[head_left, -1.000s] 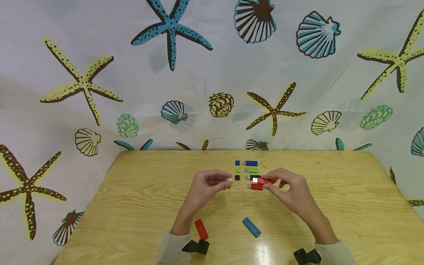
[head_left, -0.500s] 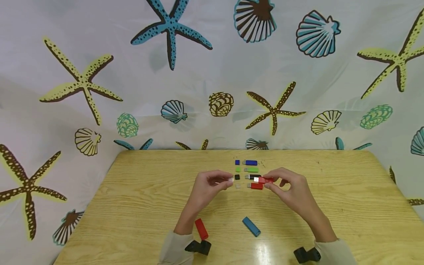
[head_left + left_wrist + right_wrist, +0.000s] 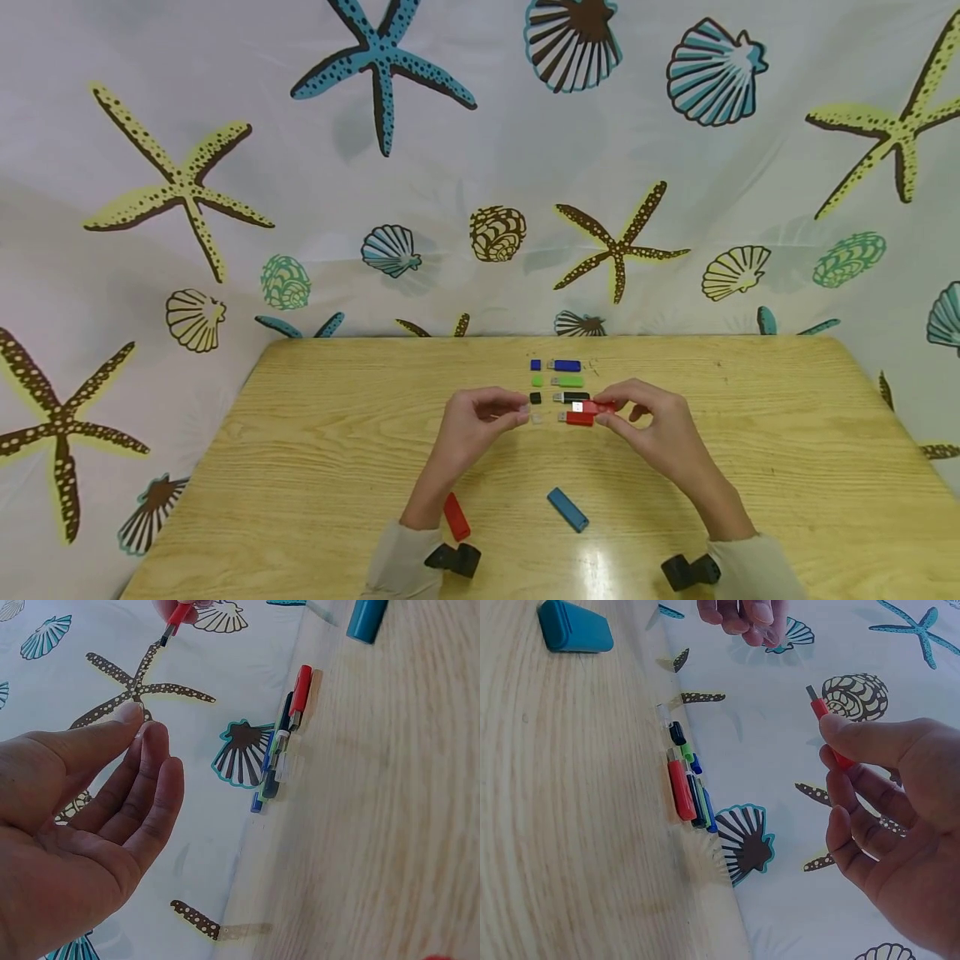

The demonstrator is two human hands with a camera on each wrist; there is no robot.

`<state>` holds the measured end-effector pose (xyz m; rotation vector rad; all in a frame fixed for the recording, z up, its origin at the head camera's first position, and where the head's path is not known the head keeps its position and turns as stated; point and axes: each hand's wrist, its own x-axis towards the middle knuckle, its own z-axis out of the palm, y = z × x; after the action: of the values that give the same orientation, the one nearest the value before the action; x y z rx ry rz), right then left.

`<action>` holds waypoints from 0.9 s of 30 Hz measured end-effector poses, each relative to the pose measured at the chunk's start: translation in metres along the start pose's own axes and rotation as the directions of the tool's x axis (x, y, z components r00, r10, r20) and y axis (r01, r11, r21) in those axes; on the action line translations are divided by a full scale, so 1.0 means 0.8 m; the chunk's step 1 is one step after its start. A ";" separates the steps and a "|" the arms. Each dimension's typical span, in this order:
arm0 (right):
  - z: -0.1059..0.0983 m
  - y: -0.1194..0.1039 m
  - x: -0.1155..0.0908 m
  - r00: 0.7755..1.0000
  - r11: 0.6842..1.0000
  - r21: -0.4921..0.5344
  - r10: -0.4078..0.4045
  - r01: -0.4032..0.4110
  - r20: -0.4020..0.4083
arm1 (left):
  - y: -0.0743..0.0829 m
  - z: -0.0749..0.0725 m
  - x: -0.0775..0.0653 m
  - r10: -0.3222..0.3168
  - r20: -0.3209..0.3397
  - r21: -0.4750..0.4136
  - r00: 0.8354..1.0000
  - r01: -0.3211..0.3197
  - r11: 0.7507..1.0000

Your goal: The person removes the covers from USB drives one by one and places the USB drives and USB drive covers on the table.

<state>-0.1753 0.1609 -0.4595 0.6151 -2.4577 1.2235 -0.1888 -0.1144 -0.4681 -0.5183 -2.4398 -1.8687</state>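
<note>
My left hand (image 3: 476, 425) pinches a small clear cap (image 3: 524, 409) between thumb and fingertips, above the table. In my right hand (image 3: 660, 417) is a red USB flash drive (image 3: 597, 407), its bare metal plug pointing left toward the cap; drive and cap are apart. Beneath the hands lies a column of uncapped flash drives: blue (image 3: 567, 366), green (image 3: 572, 382), black (image 3: 575, 397) and red (image 3: 579, 418). To their left sit a blue cap (image 3: 536, 365), a green cap (image 3: 537, 381), a black cap (image 3: 536, 397) and a clear cap (image 3: 536, 418).
Closer to me on the wooden table (image 3: 315, 500) lie a red stick-shaped drive (image 3: 457, 518) beside the left forearm and a blue one (image 3: 567, 510) in the middle. A curtain (image 3: 450, 167) printed with starfish and shells hangs behind the table.
Both hands keep their pinch on the cap and the flash drive. The left hand has shifted slightly right, narrowing the gap a little.
</note>
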 end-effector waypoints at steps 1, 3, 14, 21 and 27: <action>0.000 0.001 0.000 1.000 1.000 0.001 0.004 -0.004 0.003 | -0.001 0.001 0.000 0.002 0.000 0.003 1.000 -0.002 1.000; 0.001 0.002 -0.001 1.000 1.000 0.007 0.014 -0.014 0.011 | -0.003 0.002 0.000 -0.001 -0.004 0.019 1.000 0.001 1.000; 0.010 0.015 -0.004 0.999 0.999 0.027 0.033 -0.033 0.023 | -0.007 0.009 0.001 -0.015 -0.010 0.092 1.000 0.016 0.996; 0.016 0.021 -0.006 0.996 0.996 0.051 0.074 -0.076 0.040 | -0.012 0.013 -0.001 -0.013 -0.005 0.107 1.000 0.013 0.994; 0.018 0.027 -0.008 0.995 0.995 0.044 0.086 -0.088 0.045 | -0.018 0.018 -0.001 -0.063 0.012 0.157 0.998 0.061 0.986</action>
<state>-0.1823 0.1621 -0.4848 0.5575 -2.5221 1.3160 -0.1894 -0.1041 -0.4858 -0.4569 -2.6147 -1.6800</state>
